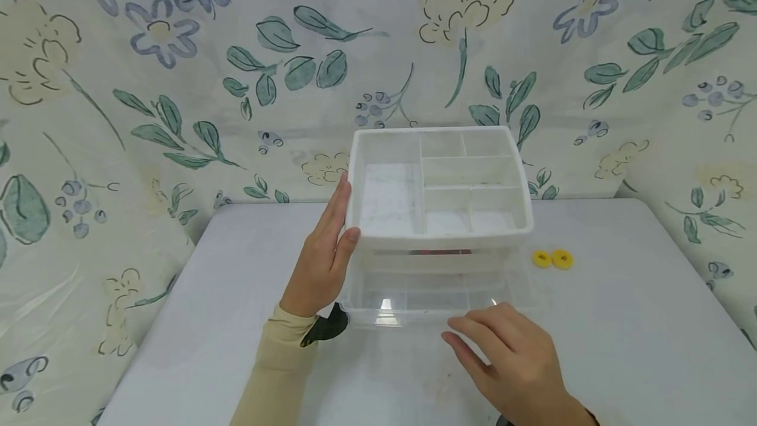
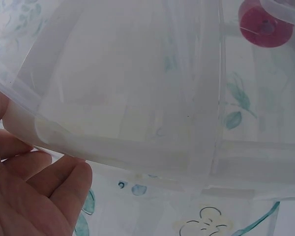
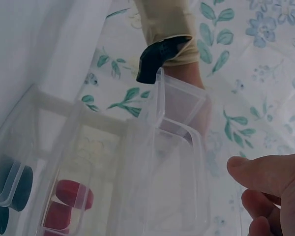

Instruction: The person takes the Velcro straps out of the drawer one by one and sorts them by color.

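A white-topped storage box with a divided upper tray stands at the table's back. Below its front edge, a clear compartmented drawer extends toward me. My left hand holds the box's left side, thumb at the front corner and fingers along the wall. In the left wrist view its fingers bend at the clear lower edge. My right hand hovers by the drawer's front right with nothing in it, thumb and forefinger apart. Red round pieces and dark teal ones show through clear plastic.
Two yellow rings lie on the white table right of the box. A floral cloth hangs behind and along both sides. A dark strap sits at my left wrist, close to the drawer's left corner.
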### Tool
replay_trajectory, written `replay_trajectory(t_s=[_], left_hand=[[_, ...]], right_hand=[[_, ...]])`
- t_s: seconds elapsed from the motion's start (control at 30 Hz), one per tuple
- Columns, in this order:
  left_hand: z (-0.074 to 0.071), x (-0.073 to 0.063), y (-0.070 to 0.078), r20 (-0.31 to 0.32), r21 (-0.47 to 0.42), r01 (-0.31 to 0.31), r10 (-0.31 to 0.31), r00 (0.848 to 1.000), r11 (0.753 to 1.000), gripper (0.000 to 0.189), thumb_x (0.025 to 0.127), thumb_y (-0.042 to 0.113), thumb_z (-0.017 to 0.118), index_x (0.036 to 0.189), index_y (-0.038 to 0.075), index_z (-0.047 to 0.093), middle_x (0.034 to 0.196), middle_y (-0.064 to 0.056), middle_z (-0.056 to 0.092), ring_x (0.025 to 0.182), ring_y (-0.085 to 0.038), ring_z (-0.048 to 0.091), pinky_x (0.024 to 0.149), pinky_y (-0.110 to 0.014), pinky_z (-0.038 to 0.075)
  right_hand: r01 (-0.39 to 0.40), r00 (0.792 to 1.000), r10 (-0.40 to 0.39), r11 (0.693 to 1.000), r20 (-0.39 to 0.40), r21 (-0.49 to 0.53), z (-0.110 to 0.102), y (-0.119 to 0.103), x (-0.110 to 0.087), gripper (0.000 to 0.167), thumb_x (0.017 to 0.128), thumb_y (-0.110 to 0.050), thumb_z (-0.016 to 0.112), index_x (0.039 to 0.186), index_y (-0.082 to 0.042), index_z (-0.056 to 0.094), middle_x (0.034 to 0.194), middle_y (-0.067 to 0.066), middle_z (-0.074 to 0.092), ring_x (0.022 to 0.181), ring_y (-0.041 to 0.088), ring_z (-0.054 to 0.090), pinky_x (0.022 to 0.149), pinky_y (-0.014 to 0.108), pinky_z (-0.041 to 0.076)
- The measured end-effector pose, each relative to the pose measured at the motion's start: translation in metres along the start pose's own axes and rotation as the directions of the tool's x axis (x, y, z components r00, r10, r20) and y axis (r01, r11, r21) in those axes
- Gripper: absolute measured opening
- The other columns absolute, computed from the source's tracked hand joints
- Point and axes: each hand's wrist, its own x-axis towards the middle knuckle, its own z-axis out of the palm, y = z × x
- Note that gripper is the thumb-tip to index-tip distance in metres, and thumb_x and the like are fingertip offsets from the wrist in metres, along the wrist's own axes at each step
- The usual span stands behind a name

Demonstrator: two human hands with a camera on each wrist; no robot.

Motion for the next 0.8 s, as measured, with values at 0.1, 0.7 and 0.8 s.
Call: replay_trajectory(t_s=[0.1, 0.7, 0.8], left_hand=[[0.000, 0.000, 0.000, 0.002, -0.002, 0.001, -0.001, 1.000, 1.000, 0.066, 0.110, 0.042, 0.035, 0.161, 0.004, 0.016, 0.167, -0.014, 0.015, 0.153, -0.025, 0.016, 0.123, -0.033, 0.018], [0.000, 0.000, 0.001, 0.005, 0.004, 0.008, -0.008, 1.000, 1.000, 0.065, 0.110, 0.042, 0.033, 0.161, 0.004, 0.016, 0.168, -0.007, 0.013, 0.153, -0.025, 0.017, 0.122, -0.036, 0.019], [0.000, 0.000, 0.001, 0.003, 0.001, 0.002, -0.002, 1.000, 1.000, 0.065, 0.110, 0.040, 0.034, 0.161, 0.004, 0.016, 0.168, -0.010, 0.014, 0.153, -0.025, 0.016, 0.123, -0.036, 0.019]], right_hand=[[0.008, 1.000, -0.008, 1.000, -0.013, -0.010, 0.003, 0.000, -0.002, 0.028, 0.100, -0.019, 0.065, 0.079, -0.003, 0.073, 0.071, 0.002, 0.066, 0.055, 0.012, 0.054, 0.048, 0.017, 0.046], [-0.097, 0.994, 0.093, 0.992, -0.055, -0.086, 0.013, -0.005, -0.017, 0.032, 0.100, -0.021, 0.066, 0.072, -0.005, 0.073, 0.063, 0.000, 0.062, 0.044, 0.004, 0.045, 0.042, 0.010, 0.036], [-0.103, 0.994, 0.099, 0.991, -0.049, -0.087, 0.014, -0.004, -0.018, 0.032, 0.100, -0.021, 0.066, 0.073, -0.005, 0.074, 0.062, -0.001, 0.060, 0.043, 0.002, 0.040, 0.042, 0.008, 0.032]])
